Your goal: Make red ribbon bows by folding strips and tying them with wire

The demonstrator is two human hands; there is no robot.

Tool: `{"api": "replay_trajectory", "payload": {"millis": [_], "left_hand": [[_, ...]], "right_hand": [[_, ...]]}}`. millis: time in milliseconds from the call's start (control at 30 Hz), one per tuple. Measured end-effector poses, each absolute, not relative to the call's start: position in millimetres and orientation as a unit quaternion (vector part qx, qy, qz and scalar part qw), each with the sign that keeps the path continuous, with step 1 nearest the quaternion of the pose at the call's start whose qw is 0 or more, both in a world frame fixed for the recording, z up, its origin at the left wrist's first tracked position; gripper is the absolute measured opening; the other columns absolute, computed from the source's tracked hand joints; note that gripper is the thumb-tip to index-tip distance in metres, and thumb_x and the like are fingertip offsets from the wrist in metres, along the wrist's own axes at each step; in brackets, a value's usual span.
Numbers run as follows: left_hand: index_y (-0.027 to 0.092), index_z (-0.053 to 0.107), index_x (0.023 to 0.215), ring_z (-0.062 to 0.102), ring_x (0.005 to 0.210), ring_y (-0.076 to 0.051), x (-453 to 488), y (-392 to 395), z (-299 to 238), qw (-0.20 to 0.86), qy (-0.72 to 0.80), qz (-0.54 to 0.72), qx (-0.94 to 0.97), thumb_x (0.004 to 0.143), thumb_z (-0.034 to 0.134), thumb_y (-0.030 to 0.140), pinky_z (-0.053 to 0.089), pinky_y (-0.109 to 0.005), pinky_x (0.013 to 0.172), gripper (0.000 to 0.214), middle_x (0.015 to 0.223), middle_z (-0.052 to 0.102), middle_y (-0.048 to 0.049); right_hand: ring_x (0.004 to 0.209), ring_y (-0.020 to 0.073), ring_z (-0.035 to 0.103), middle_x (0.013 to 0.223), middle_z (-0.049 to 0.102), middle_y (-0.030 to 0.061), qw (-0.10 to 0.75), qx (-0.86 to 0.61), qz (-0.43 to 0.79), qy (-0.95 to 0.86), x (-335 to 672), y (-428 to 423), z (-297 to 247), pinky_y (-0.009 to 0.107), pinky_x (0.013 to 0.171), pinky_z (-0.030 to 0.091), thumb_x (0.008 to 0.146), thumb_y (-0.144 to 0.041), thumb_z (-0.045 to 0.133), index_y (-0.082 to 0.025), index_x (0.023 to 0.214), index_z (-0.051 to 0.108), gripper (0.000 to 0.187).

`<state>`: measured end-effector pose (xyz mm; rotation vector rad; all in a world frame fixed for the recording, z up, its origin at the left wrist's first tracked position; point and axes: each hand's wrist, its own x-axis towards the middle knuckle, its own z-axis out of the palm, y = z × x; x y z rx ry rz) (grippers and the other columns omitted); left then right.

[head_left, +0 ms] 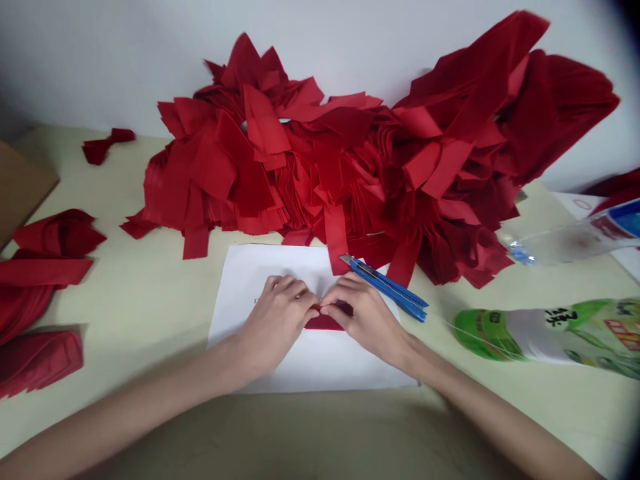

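Observation:
A small dark red strip of fabric (327,321) lies over a white sheet of paper (320,367) on the table. My left hand (285,313) pinches its upper left part between thumb and fingers. Close beside it, my right hand (363,310) pinches the same strip from the right. Both thumbs nearly meet along the strip's far edge, and the fingers hide part of it. Just beyond my right hand rests a blue utility knife (387,283) with its metal tip pointing to the upper left.
A large heap of red fabric pieces (300,180) fills the back of the table against the wall. More red pieces (43,293) lie at the left, near a cardboard box (23,187). On the right lie a green-labelled bottle (545,333) and a clear bottle (575,240).

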<state>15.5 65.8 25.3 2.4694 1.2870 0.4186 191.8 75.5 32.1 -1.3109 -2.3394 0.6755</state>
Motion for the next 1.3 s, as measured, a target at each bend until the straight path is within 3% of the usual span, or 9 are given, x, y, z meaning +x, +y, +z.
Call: {"api": "replay_trajectory", "payload": {"millis": [233, 300, 400, 467, 667, 867, 1033, 1167, 1300], "left_hand": [[0.018, 0.065, 0.07, 0.054, 0.069, -0.013, 14, 76, 24, 0.182, 0.423, 0.188, 0.868, 0.088, 0.052, 0.016, 0.04, -0.032, 0.073, 0.022, 0.067, 0.062, 0.0021], [0.016, 0.065, 0.075, 0.055, 0.073, -0.015, 9, 79, 30, 0.115, 0.398, 0.218, 0.883, 0.09, 0.047, 0.014, 0.041, -0.033, 0.073, 0.023, 0.072, 0.064, -0.0006], [0.014, 0.065, 0.087, 0.056, 0.089, -0.02, 0, 72, 40, -0.07, 0.313, 0.252, 0.913, 0.09, 0.043, 0.009, 0.041, -0.037, 0.078, 0.023, 0.087, 0.067, -0.0065], [0.013, 0.065, 0.089, 0.056, 0.093, -0.022, -6, 61, 41, -0.158, 0.234, 0.244, 0.928, 0.087, 0.045, 0.008, 0.041, -0.038, 0.08, 0.021, 0.09, 0.067, -0.0081], [0.013, 0.065, 0.081, 0.059, 0.084, -0.02, -8, 25, 18, -0.139, 0.187, 0.209, 0.95, 0.085, 0.045, 0.008, 0.042, -0.036, 0.082, 0.021, 0.085, 0.068, -0.007], [0.013, 0.063, 0.077, 0.059, 0.072, -0.018, 1, 21, 20, -0.125, 0.19, 0.149, 0.962, 0.083, 0.045, 0.005, 0.044, -0.038, 0.08, 0.021, 0.081, 0.066, -0.0075], [0.013, 0.063, 0.078, 0.056, 0.068, -0.019, 10, 12, 38, -0.144, 0.157, 0.073, 0.974, 0.08, 0.046, 0.007, 0.045, -0.035, 0.068, 0.019, 0.079, 0.062, -0.0076], [0.015, 0.059, 0.07, 0.052, 0.062, -0.019, 11, 13, 50, -0.068, 0.209, -0.009, 0.975, 0.068, 0.051, 0.003, 0.038, -0.032, 0.051, 0.015, 0.07, 0.057, -0.0062], [0.018, 0.056, 0.069, 0.051, 0.06, -0.016, 10, 35, 58, 0.08, 0.23, -0.027, 0.969, 0.052, 0.062, 0.004, 0.039, -0.03, 0.049, 0.023, 0.073, 0.056, -0.0019]], "right_hand": [[0.073, 0.0153, 0.055, 0.074, 0.065, 0.0007, 0.166, -0.441, 0.201, -0.859, 195, 80, 36, 0.031, 0.072, 0.046, 0.08, -0.012, 0.063, -0.017, 0.077, 0.064, 0.007], [0.076, 0.0169, 0.055, 0.075, 0.065, 0.0025, 0.196, -0.418, 0.117, -0.879, 197, 79, 41, 0.032, 0.072, 0.046, 0.084, -0.013, 0.057, -0.018, 0.079, 0.065, 0.01], [0.088, 0.0213, 0.055, 0.082, 0.067, 0.0075, 0.257, -0.343, -0.094, -0.899, 201, 68, 46, 0.035, 0.072, 0.045, 0.086, -0.009, 0.051, -0.015, 0.087, 0.066, 0.017], [0.091, 0.0231, 0.055, 0.086, 0.067, 0.0101, 0.251, -0.28, -0.172, -0.911, 202, 55, 44, 0.035, 0.071, 0.044, 0.085, -0.006, 0.052, -0.012, 0.09, 0.067, 0.017], [0.091, 0.0219, 0.054, 0.081, 0.065, 0.0078, 0.205, -0.292, -0.05, -0.933, 202, 25, 24, 0.036, 0.08, 0.044, 0.089, -0.006, 0.039, -0.012, 0.085, 0.067, 0.029], [0.08, 0.019, 0.053, 0.072, 0.06, 0.005, 0.145, -0.299, -0.072, -0.941, 204, 20, 26, 0.041, 0.092, 0.038, 0.089, -0.003, 0.036, -0.014, 0.079, 0.064, 0.032], [0.075, 0.0175, 0.049, 0.068, 0.057, 0.0045, 0.181, -0.275, -0.009, -0.944, 204, 22, 21, 0.037, 0.086, 0.042, 0.088, -0.003, 0.033, -0.015, 0.072, 0.061, 0.034], [0.072, 0.0162, 0.047, 0.067, 0.054, 0.0033, 0.192, -0.274, 0.086, -0.938, 202, 27, 17, 0.035, 0.076, 0.043, 0.088, -0.005, 0.034, -0.016, 0.065, 0.056, 0.034], [0.071, 0.0152, 0.047, 0.067, 0.054, 0.003, 0.206, -0.289, 0.091, -0.93, 204, 30, 18, 0.032, 0.07, 0.042, 0.088, -0.007, 0.038, -0.015, 0.07, 0.058, 0.028]]}}
